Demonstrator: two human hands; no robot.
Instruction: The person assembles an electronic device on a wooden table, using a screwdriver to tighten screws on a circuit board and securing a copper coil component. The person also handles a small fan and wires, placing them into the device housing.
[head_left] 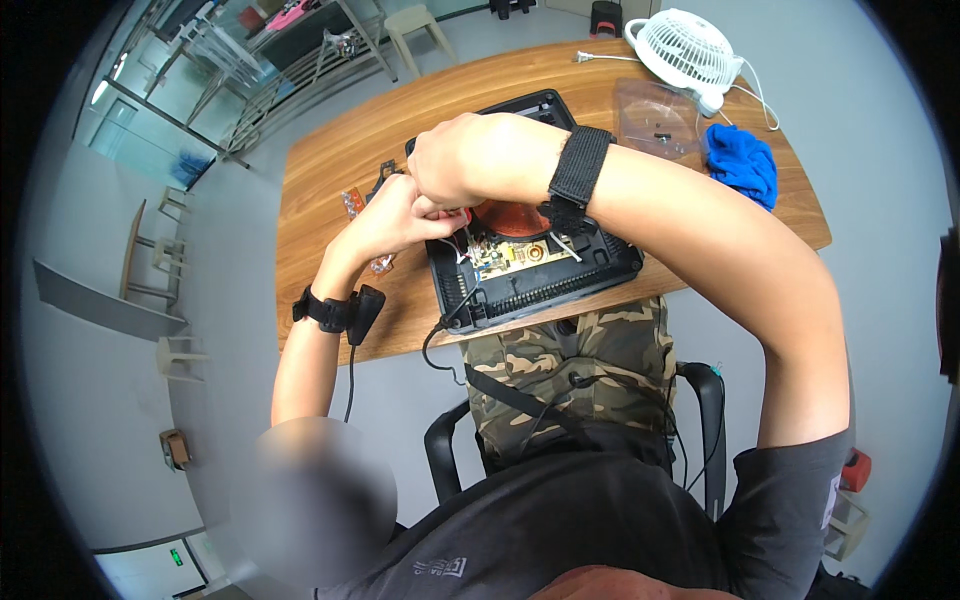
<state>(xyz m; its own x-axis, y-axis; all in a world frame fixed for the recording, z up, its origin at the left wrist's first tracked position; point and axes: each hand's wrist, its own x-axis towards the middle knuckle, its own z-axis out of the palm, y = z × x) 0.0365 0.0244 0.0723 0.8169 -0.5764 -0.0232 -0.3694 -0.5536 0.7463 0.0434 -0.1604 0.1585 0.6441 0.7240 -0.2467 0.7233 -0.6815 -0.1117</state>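
Note:
An opened black appliance housing (pixel 610 262), which looks like an induction cooker, lies on the table in front of me. Inside it are a round reddish-brown coil (pixel 512 219), a yellow circuit board (pixel 510 257) and several thin wires. My left hand (pixel 395 215) is at the housing's left side, fingers curled and pressed together next to a small red part and white wires. Above it, my right hand (pixel 475 155) reaches across the far part of the housing, its fingers curled down against my left hand. What either hand grips is hidden behind the fingers.
A small orange circuit board (pixel 352 203) lies left of the housing. At the far right are a white fan (pixel 688 50) with its cord, a clear tray (pixel 650 115) holding small dark parts, and a blue cloth (pixel 741 166). A black cable (pixel 430 350) hangs over the near table edge.

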